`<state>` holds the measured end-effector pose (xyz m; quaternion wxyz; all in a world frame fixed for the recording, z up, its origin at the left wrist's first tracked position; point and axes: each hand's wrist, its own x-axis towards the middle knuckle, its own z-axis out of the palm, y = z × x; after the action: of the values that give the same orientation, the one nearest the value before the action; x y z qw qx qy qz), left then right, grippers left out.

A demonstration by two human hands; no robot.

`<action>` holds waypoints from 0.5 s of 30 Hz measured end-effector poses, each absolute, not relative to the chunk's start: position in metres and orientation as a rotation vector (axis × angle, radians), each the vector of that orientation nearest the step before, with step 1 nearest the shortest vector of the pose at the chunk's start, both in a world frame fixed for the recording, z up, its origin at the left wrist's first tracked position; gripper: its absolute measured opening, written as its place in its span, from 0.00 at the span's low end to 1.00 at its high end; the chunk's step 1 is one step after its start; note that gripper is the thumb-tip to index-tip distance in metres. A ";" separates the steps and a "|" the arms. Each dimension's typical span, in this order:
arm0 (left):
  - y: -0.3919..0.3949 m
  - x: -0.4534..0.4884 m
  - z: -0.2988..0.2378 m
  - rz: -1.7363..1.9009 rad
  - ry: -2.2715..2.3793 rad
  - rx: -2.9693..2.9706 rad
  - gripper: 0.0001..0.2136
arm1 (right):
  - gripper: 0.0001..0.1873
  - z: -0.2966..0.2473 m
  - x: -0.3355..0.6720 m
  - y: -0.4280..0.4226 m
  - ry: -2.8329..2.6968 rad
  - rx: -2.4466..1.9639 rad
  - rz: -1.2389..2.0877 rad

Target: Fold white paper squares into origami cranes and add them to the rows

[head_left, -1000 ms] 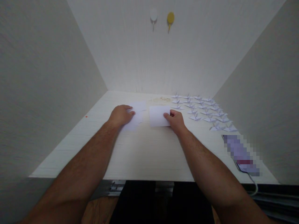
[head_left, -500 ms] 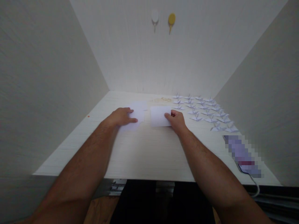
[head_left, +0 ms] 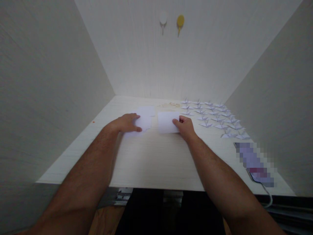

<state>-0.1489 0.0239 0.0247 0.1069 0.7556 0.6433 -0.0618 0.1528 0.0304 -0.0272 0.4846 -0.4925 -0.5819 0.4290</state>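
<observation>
My right hand [head_left: 185, 126] pinches the right edge of a white sheet of paper [head_left: 166, 122], with the thumb on top and the fingers curled below. To the left, several loose white paper sheets [head_left: 145, 120] overlap unevenly on the table. My left hand [head_left: 128, 123] rests on their left side, thumb and fingers apart, not closed round anything. Its palm covers part of these sheets. A narrow gap separates them from the sheet in my right hand.
Rows of folded white paper cranes [head_left: 215, 114] stand at the back right of the pale table [head_left: 156, 160]. A blurred-out phone [head_left: 254, 164] with a white cable [head_left: 269, 197] lies near the right edge. White [head_left: 163, 18] and yellow [head_left: 180, 21] hooks are on the back wall.
My left thumb has slid a little left and down over the loose sheets. My right hand and its sheet stay almost in place; the view has shifted very slightly.
</observation>
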 end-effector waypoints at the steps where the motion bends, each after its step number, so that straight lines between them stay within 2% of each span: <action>1: 0.024 -0.149 0.025 -0.188 1.893 2.222 0.46 | 0.14 -0.027 0.153 0.031 -1.417 -1.196 1.042; 9: 0.021 -0.147 0.028 -0.182 1.907 2.211 0.41 | 0.15 -0.024 0.153 0.028 -1.435 -1.222 1.006; 15: 0.019 -0.146 0.028 -0.235 1.838 2.238 0.53 | 0.15 -0.026 0.153 0.029 -1.425 -1.191 1.036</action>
<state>-0.1459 0.0192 0.0279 0.1178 0.7648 0.6283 -0.0804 0.1534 0.0289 -0.0259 0.4861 -0.4895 -0.5856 0.4257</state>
